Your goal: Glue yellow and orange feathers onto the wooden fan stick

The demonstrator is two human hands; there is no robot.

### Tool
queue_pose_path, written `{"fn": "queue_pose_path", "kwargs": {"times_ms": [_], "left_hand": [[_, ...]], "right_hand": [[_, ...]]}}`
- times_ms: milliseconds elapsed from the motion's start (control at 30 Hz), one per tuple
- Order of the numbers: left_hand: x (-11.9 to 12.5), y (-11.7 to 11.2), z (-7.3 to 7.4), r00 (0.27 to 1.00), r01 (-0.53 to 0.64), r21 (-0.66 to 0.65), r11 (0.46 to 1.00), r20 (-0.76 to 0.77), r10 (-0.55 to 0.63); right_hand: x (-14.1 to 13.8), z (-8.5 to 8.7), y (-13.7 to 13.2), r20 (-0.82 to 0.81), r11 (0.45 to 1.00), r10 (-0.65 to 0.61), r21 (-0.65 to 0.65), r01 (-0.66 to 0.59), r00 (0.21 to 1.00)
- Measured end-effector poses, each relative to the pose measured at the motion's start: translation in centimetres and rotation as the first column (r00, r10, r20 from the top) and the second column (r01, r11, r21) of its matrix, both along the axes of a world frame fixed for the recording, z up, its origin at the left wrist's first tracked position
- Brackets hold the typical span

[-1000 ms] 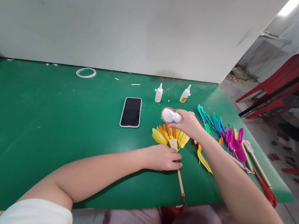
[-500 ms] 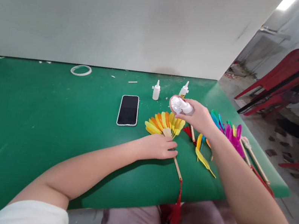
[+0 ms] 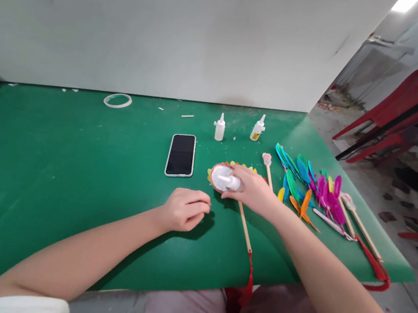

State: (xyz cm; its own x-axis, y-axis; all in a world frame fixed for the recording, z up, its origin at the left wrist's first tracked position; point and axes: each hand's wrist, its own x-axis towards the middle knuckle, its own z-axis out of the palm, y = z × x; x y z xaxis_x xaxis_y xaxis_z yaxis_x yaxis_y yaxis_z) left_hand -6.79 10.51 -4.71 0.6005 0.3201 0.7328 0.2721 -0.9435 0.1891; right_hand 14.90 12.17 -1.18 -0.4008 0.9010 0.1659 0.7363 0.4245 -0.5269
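My right hand [image 3: 251, 189] grips a white glue bottle [image 3: 224, 178] lying sideways, its round base facing me, low over the yellow and orange feather fan [image 3: 236, 166], which it mostly hides. The fan's wooden stick [image 3: 244, 227] runs toward me and ends in a red tassel [image 3: 247, 286] hanging over the table's front edge. My left hand [image 3: 186, 209] rests on the green table [image 3: 51, 162] left of the stick, fingers loosely curled with nothing in them, apart from the fan.
A black phone [image 3: 181, 154] lies left of the fan. Two small glue bottles [image 3: 220, 127] [image 3: 258, 128] stand behind it. Loose coloured feathers [image 3: 308, 186] and more sticks [image 3: 360, 224] lie at the right. A white ring [image 3: 118, 100] sits near the wall. Red chairs [image 3: 400, 114] stand off right.
My right hand brought the glue bottle down from above the fan onto it. My left hand let go of the fan's handle and drew back to the left, curling closed.
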Motion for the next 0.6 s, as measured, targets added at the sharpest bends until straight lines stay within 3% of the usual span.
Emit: {"fn": "queue_pose_path", "kwargs": {"times_ms": [100, 200, 400, 600], "left_hand": [[-2.7, 0.4, -0.6, 0.988, -0.153, -0.112, 0.982, 0.004, 0.154], [-3.9, 1.3, -1.0, 0.972, -0.235, -0.185, 0.954, -0.03, 0.233], [-3.7, 2.4, -1.1, 0.967, -0.254, -0.227, 0.94, -0.026, 0.255], [-3.7, 2.3, -0.4, 0.951, -0.287, -0.19, 0.939, 0.062, 0.303]], "right_hand": [[-1.3, -0.7, -1.0, 0.005, 0.993, 0.114, -0.002, -0.114, 0.993], [-2.6, -1.3, -1.6, 0.097, 0.982, 0.191, -0.002, -0.191, 0.977], [-4.6, -1.4, -2.1, 0.392, 0.984, 0.162, 0.005, -0.178, 0.905], [-5.3, -1.6, -2.2, 0.434, 0.986, 0.144, 0.009, -0.165, 0.889]]}}
